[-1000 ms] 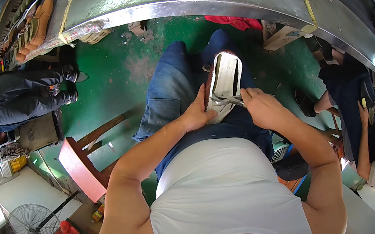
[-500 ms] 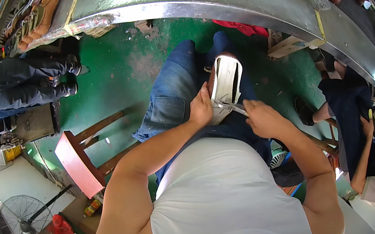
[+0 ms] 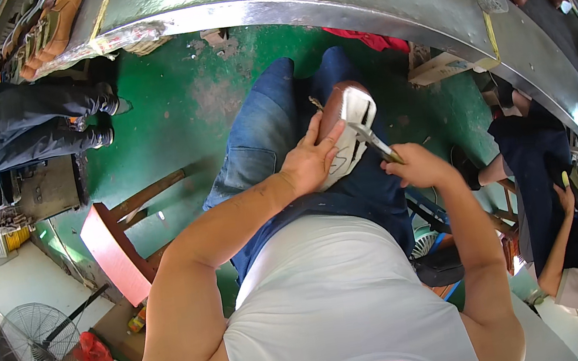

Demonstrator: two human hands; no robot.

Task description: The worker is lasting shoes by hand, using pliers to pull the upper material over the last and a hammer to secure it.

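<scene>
A brown shoe [image 3: 333, 110] lies upside down across my lap, its whitish underside [image 3: 350, 147] facing up with dark slots towards the toe. My left hand [image 3: 312, 160] grips the shoe's left side, fingers spread along the brown upper and the edge of the underside. My right hand [image 3: 417, 163] is closed round the handle of a pair of metal pincers [image 3: 375, 141]. Their head rests at or just over the underside near my left fingertips; whether the jaws bite on anything cannot be made out.
A metal-topped bench [image 3: 264, 12] curves across the far side, with brown shoes [image 3: 61, 28] at its left end. To my left are a wooden chair [image 3: 116, 247], a standing fan [image 3: 41, 344] and a person's dark trousers [image 3: 35, 129]. At right another person [image 3: 576, 250] handles a shoe.
The pincers have moved from the shoe's near end farther up its underside. My left hand has shifted forward along the shoe, and its fingers have spread.
</scene>
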